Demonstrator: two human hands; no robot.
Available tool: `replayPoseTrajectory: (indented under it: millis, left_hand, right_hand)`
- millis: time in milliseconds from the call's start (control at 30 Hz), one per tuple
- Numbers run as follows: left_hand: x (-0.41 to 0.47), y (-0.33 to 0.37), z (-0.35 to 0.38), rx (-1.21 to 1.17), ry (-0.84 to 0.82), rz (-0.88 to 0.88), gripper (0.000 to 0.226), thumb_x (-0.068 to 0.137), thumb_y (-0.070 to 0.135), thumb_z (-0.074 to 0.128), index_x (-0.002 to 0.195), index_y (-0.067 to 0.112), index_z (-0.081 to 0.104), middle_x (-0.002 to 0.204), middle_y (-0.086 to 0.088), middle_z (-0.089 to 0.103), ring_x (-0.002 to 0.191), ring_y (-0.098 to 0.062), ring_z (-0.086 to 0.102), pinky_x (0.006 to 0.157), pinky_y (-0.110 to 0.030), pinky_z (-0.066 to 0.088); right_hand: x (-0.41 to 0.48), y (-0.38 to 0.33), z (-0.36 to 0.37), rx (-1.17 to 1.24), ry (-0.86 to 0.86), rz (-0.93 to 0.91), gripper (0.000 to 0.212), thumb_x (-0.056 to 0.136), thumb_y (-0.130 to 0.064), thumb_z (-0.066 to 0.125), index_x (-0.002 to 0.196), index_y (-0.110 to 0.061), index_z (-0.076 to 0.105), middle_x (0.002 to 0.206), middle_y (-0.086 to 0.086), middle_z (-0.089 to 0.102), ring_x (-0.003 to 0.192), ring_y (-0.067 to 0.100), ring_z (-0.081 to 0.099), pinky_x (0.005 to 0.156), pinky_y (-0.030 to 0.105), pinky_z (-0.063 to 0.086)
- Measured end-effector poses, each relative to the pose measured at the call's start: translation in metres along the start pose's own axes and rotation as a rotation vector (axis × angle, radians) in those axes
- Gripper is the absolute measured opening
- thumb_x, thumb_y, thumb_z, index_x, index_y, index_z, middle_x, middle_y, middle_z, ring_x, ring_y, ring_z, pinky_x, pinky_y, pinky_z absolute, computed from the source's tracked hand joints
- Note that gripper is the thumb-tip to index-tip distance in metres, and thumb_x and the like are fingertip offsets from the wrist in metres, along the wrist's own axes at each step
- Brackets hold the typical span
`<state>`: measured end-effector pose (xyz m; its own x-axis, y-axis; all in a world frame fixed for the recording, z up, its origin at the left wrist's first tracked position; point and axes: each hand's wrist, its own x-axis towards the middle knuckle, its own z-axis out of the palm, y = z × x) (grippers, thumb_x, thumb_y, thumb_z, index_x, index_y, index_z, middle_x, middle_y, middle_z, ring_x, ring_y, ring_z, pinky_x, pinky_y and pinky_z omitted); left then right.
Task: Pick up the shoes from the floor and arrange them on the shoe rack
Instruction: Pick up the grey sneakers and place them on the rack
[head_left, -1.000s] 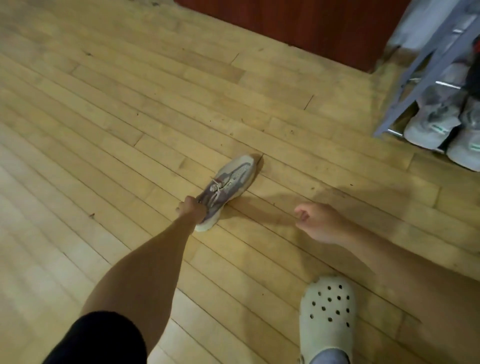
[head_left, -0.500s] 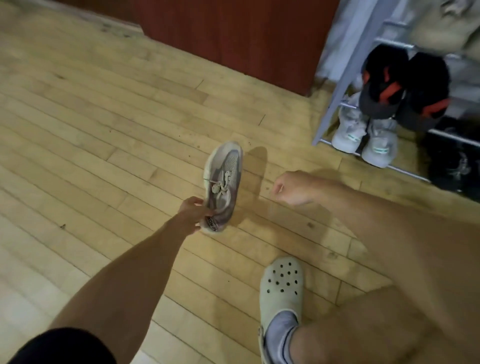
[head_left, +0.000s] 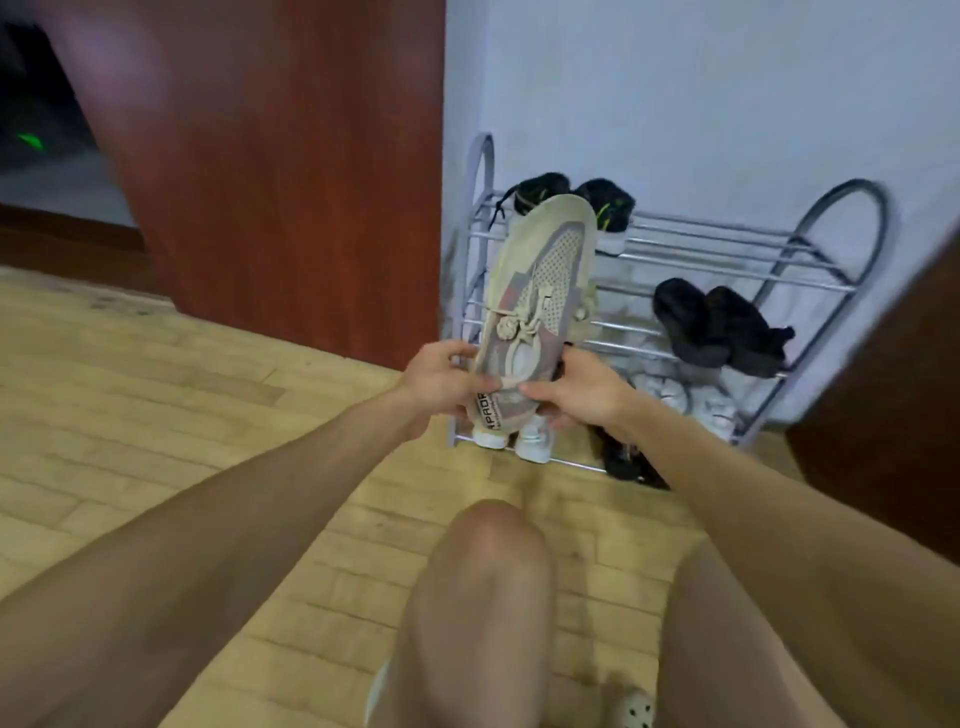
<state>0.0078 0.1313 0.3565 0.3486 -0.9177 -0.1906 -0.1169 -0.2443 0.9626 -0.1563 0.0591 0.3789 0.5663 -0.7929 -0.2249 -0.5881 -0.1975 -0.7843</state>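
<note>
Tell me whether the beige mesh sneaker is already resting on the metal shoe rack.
No; left hand and right hand hold the beige mesh sneaker up before the metal shoe rack.

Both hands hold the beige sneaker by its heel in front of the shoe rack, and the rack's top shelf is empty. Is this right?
Not quite. The head view shows a pair of black shoes on the top shelf. The rest holds: left hand and right hand hold the beige sneaker before the shoe rack.

Both arms stretched forward, left hand and right hand side by side, fingers curled, gripping the sneaker heel; knee raised between arms.
</note>
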Motion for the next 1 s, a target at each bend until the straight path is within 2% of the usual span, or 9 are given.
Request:
replayPoseTrajectory:
  millis: [67, 133, 300, 467, 533, 667, 767, 900, 1000]
  left_hand:
    - [-0.008, 0.032, 0.035, 0.031, -0.047, 0.091, 0.034, 0.073, 0.013, 0.079, 0.105, 0.017, 0.069, 0.086, -0.007, 0.068, 0.081, -0.024, 0.067, 0.079, -0.045, 0.057]
    - [-0.015, 0.053, 0.072, 0.076, -0.121, 0.115, 0.038, 0.076, 0.014, 0.077, 0.113, 0.013, 0.066, 0.086, -0.006, 0.068, 0.082, -0.023, 0.066, 0.078, -0.041, 0.057]
    - [-0.037, 0.072, 0.163, 0.177, -0.328, 0.074, 0.047, 0.076, 0.022, 0.078, 0.119, 0.019, 0.06, 0.096, -0.003, 0.07, 0.069, -0.012, 0.063, 0.052, -0.021, 0.045]
    - [-0.045, 0.054, 0.251, 0.227, -0.461, -0.023, 0.053, 0.071, 0.006, 0.08, 0.12, 0.016, 0.061, 0.114, -0.008, 0.07, 0.096, -0.025, 0.069, 0.08, -0.043, 0.059]
    - [-0.051, 0.044, 0.285, 0.244, -0.502, -0.094, 0.055, 0.073, -0.001, 0.076, 0.124, 0.008, 0.056, 0.113, -0.008, 0.068, 0.096, -0.026, 0.067, 0.078, -0.038, 0.058]
    - [-0.057, 0.008, 0.347, 0.296, -0.537, -0.232, 0.063, 0.071, -0.009, 0.075, 0.128, 0.006, 0.054, 0.102, -0.015, 0.068, 0.088, -0.029, 0.066, 0.08, -0.041, 0.055]
    - [-0.054, -0.028, 0.385, 0.347, -0.571, -0.321, 0.057, 0.071, -0.01, 0.073, 0.123, 0.008, 0.059, 0.104, -0.012, 0.069, 0.089, -0.027, 0.064, 0.076, -0.038, 0.054]
    - [-0.046, -0.067, 0.426, 0.366, -0.605, -0.424, 0.047, 0.075, -0.012, 0.069, 0.117, 0.008, 0.062, 0.088, -0.008, 0.067, 0.087, -0.026, 0.063, 0.079, -0.04, 0.051]
    - [-0.034, -0.095, 0.444, 0.367, -0.621, -0.463, 0.048, 0.073, -0.012, 0.07, 0.114, 0.01, 0.063, 0.088, -0.009, 0.067, 0.094, -0.03, 0.064, 0.078, -0.04, 0.051]
  right_hand:
    - [-0.028, 0.011, -0.029, 0.179, 0.136, -0.002, 0.039, 0.087, -0.015, 0.068, 0.122, -0.009, 0.052, 0.114, 0.018, 0.068, 0.1, 0.039, 0.068, 0.087, 0.057, 0.054]
    - [-0.056, 0.025, -0.058, 0.262, 0.203, 0.022, 0.037, 0.09, -0.012, 0.065, 0.124, -0.01, 0.051, 0.107, 0.012, 0.065, 0.091, 0.029, 0.067, 0.088, 0.051, 0.056]
    - [-0.113, 0.092, -0.115, 0.351, 0.301, 0.118, 0.035, 0.091, -0.013, 0.064, 0.125, -0.007, 0.058, 0.109, 0.012, 0.067, 0.082, 0.026, 0.065, 0.083, 0.042, 0.058]
    - [-0.16, 0.176, -0.144, 0.441, 0.344, 0.225, 0.028, 0.09, -0.016, 0.064, 0.115, -0.005, 0.063, 0.108, 0.019, 0.071, 0.076, 0.028, 0.067, 0.07, 0.036, 0.06]
    - [-0.175, 0.211, -0.148, 0.443, 0.303, 0.276, 0.028, 0.091, -0.019, 0.064, 0.114, -0.005, 0.063, 0.11, 0.019, 0.07, 0.072, 0.025, 0.066, 0.072, 0.035, 0.06]
    - [-0.202, 0.285, -0.146, 0.497, 0.232, 0.363, 0.024, 0.091, -0.031, 0.063, 0.107, -0.013, 0.062, 0.111, 0.009, 0.068, 0.088, 0.023, 0.065, 0.081, 0.036, 0.057]
    - [-0.217, 0.346, -0.133, 0.684, 0.236, 0.444, 0.039, 0.091, -0.039, 0.06, 0.12, -0.012, 0.059, 0.121, 0.01, 0.064, 0.098, 0.025, 0.063, 0.088, 0.037, 0.055]
    - [-0.234, 0.427, -0.103, 0.825, 0.439, 0.679, 0.047, 0.089, -0.043, 0.062, 0.121, -0.008, 0.058, 0.109, 0.01, 0.063, 0.092, 0.024, 0.062, 0.091, 0.041, 0.055]
    - [-0.239, 0.481, -0.081, 0.698, 0.601, 0.958, 0.043, 0.093, -0.034, 0.059, 0.118, 0.0, 0.06, 0.096, 0.006, 0.059, 0.087, 0.023, 0.059, 0.091, 0.041, 0.055]
